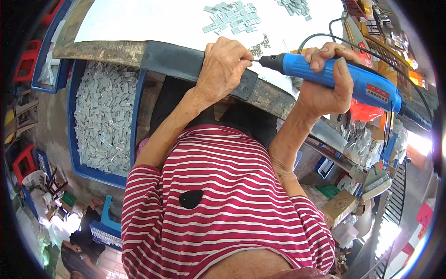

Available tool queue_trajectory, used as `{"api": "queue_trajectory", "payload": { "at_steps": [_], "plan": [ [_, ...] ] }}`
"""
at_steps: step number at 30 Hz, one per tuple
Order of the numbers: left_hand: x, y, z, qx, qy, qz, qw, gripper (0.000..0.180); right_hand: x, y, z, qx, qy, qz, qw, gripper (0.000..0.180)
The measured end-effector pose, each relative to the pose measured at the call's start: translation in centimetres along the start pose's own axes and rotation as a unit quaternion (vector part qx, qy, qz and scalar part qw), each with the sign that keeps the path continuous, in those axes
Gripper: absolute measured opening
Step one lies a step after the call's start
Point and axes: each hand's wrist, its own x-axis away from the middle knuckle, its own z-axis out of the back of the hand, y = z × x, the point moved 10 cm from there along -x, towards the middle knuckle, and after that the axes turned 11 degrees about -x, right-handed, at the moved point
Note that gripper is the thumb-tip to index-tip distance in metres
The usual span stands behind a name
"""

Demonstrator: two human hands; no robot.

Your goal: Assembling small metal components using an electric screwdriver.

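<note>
My right hand (327, 83) is wrapped around a blue electric screwdriver (297, 66) with a black nose and a cable at its rear. The driver lies nearly level, its thin bit pointing left. At the bit's tip, my left hand (223, 69) is closed in a pinch over the dark strip on the table's front edge (172, 58). Whatever those fingers hold is hidden. Beyond my hands, small screws or similar bits (256, 49) lie in little heaps on the white table sheet (139, 21). Farther back, flat grey pieces (234, 18) are spread in a patch.
Another patch of grey pieces (296, 6) lies at the far right. Left below the table stands a blue bin (72, 139) full of similar pieces. The black cable (331, 29) loops behind the driver. A cardboard box (340, 206) sits at right; another person (83, 251) is at lower left.
</note>
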Motion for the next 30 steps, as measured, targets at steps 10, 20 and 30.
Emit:
{"api": "queue_trajectory", "payload": {
  "at_steps": [10, 20, 30],
  "plan": [
    [0.0, 0.1, -0.2, -0.008, -0.006, -0.002, 1.0, 0.008, 0.1, 0.0, 0.1, 0.009, 0.005, 0.004, 1.0, 0.022],
    [0.1, 0.1, -0.1, 0.003, -0.009, -0.004, 1.0, 0.014, 0.4, -0.1, 0.5, 0.021, 0.028, 0.011, 0.999, 0.022],
    [0.6, -2.6, 1.2, 0.129, 0.029, 0.122, 0.984, 0.018, 0.5, 0.4, 0.0, 0.044, 0.016, 0.0, 0.999, 0.024]
  ]
}}
